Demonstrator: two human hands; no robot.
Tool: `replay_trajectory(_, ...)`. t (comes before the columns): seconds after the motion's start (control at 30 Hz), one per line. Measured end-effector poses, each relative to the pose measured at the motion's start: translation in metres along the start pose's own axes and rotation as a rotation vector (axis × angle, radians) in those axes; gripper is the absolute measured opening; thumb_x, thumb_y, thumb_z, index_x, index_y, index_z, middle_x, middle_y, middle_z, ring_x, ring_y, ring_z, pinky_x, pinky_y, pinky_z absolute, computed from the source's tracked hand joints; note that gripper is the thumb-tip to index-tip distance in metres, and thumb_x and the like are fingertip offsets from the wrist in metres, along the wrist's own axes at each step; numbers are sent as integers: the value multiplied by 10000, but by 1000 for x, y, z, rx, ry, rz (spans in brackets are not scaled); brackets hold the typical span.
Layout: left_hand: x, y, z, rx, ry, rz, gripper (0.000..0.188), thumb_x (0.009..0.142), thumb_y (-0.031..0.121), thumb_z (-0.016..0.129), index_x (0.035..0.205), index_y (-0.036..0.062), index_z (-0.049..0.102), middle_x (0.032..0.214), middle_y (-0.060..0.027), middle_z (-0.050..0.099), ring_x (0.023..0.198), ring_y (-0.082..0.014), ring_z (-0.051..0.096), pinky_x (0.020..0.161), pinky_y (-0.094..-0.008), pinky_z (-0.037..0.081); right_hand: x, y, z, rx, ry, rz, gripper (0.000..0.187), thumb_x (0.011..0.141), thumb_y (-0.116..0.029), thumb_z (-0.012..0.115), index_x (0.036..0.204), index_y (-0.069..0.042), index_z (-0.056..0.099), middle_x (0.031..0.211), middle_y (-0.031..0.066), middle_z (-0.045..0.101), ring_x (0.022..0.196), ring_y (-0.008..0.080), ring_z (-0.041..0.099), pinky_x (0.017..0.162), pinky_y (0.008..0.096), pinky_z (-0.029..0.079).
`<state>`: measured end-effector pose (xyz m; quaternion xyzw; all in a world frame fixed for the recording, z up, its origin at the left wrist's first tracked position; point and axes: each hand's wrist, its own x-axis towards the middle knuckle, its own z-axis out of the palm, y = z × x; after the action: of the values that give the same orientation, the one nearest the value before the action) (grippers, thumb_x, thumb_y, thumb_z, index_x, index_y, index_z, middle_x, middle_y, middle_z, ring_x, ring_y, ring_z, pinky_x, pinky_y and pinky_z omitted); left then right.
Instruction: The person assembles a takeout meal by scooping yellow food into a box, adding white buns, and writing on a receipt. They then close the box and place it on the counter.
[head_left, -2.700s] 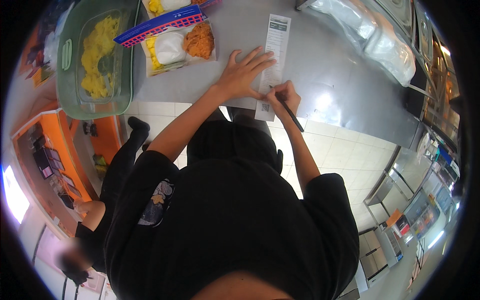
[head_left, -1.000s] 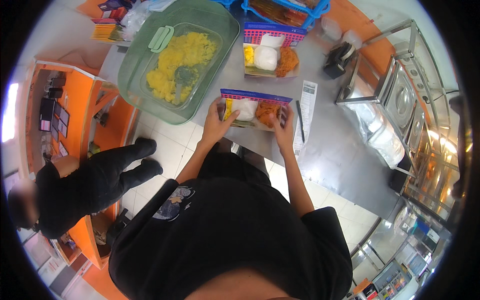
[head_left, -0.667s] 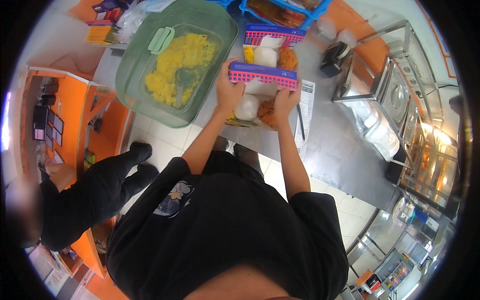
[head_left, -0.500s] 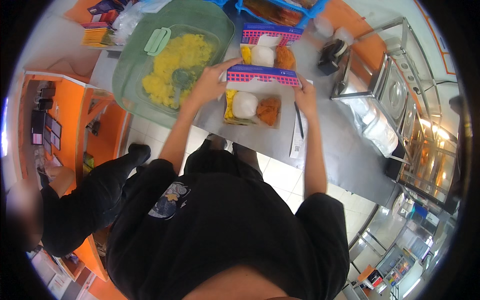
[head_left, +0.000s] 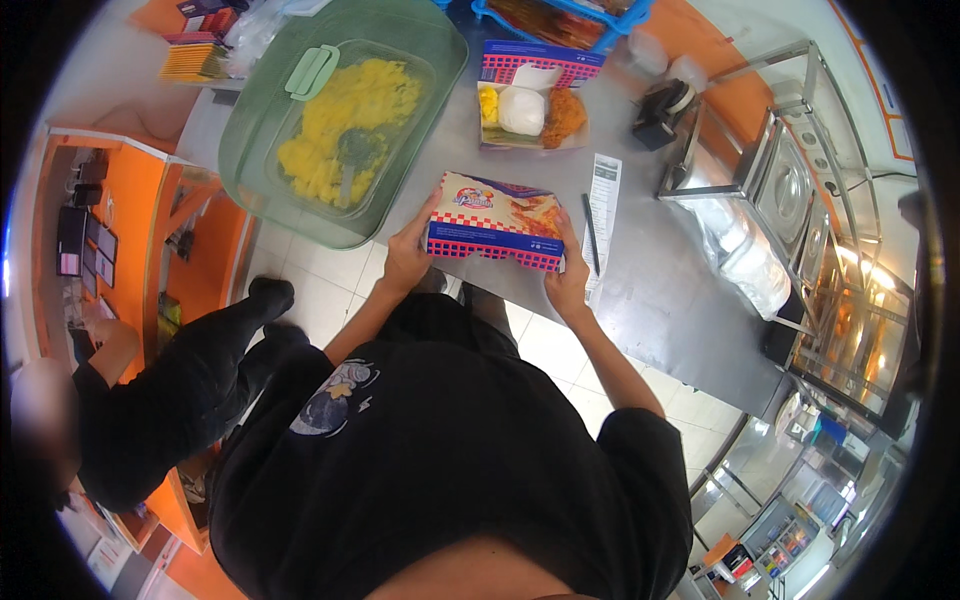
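Observation:
A printed cardboard meal box (head_left: 495,218) in blue, red and cream has its lid folded down over the food, at the near edge of the steel table. My left hand (head_left: 408,250) grips its left side, and my right hand (head_left: 568,272) grips its right side. The food inside is hidden. Just beyond it stands a second meal box (head_left: 580,75) with its lid up. In that one lie yellow food (head_left: 488,104), a white rounded portion (head_left: 522,110) and a piece of fried chicken (head_left: 565,113).
A green lidded tub (head_left: 240,170) with yellow food stands at left. Right of the held box lie a paper slip (head_left: 604,185) and a pen (head_left: 592,235). Blue baskets (head_left: 610,30) are at the back, a metal-framed warmer (head_left: 790,190) at right. Another person (head_left: 170,400) sits at left.
The near box's lid has come down over its food, toward me. Both my hands have moved from the raised lid to the box's sides.

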<state>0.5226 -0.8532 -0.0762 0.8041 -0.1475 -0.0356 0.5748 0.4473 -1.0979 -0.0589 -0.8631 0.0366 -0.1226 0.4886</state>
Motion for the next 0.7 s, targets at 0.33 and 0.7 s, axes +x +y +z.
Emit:
replay_trajectory(0.33, 61, 21, -8, 129, 129, 259, 556, 703, -5, 693, 1229, 56, 523, 1129, -136, 639, 1020, -244, 634, 892, -307, 470, 88, -19, -64, -45, -306, 201, 574, 735, 97, 557, 1244, -159, 488, 1230, 129, 569, 1063, 258, 602, 746, 289, 541)
replay_trajectory(0.7, 21, -17, -4, -408, -48, -29, 873, 679, 184, 818, 1369, 43, 302, 1338, -181, 464, 1177, -222, 498, 988, -347, 393, 19, 17, -39, 449, -250, 213, 779, 723, 7, 735, 1390, -63, 338, 1452, 109, 305, 1264, 234, 411, 1034, 417, 356)
